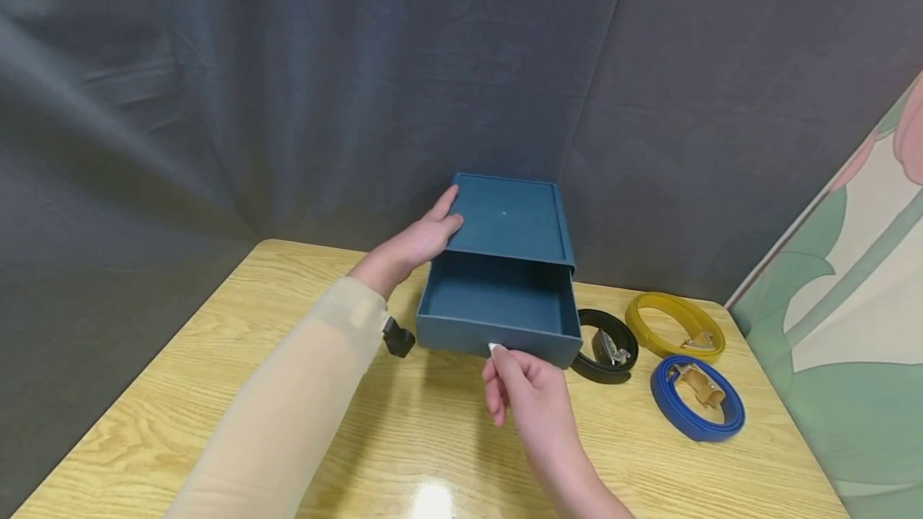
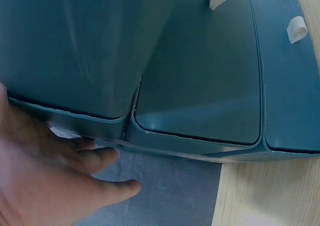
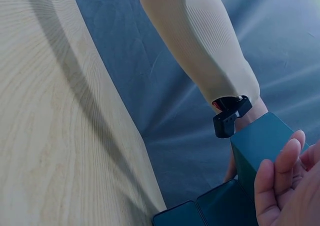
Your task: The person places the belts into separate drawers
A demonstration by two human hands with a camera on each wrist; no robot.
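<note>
We see the teal drawer box [image 1: 505, 263] at the far middle of the surface [image 1: 216, 391]. Left hand [image 1: 414, 243], fingers straight, braces its sleeve; right hand [image 1: 530, 391] pinches the tab of the drawer [image 1: 497, 319], which stands half out. Three coiled belts [image 1: 652, 351] lie right.

Looks like a staged recording booth: grey curtain [image 1: 288, 86] draped behind a small wooden table [image 1: 216, 359].
</note>
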